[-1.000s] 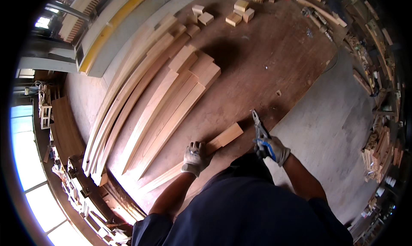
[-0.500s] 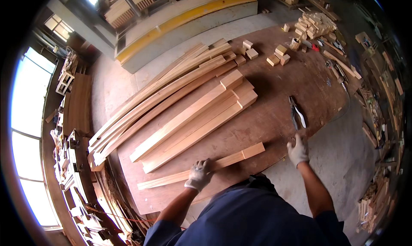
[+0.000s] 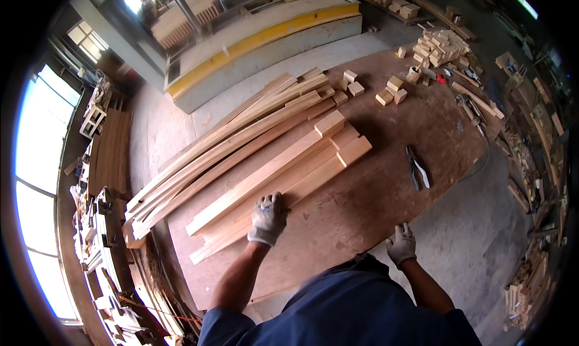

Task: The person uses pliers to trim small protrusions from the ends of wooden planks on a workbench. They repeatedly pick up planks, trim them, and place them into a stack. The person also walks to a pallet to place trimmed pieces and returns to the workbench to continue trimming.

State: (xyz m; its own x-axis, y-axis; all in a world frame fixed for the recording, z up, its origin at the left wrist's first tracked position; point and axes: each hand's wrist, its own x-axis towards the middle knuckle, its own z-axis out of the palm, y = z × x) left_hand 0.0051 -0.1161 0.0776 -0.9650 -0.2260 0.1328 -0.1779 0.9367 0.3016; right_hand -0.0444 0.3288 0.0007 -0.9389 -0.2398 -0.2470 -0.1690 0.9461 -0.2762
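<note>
Half-curled, my L hand [image 3: 267,218] is on the plank [image 3: 316,178] (can't tell if gripping), just shifted from nr the table [image 3: 338,216] front edge to beside other boards [image 3: 265,173], so now grouped; R hand [image 3: 401,244] loosely open, empty, at that edge.

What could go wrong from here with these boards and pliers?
The left hand is on the nearest board; a push might knock the board beside it askew. The pliers lie loose near the edge of the brown work surface, so a stray sweep could perhaps send them off.
</note>
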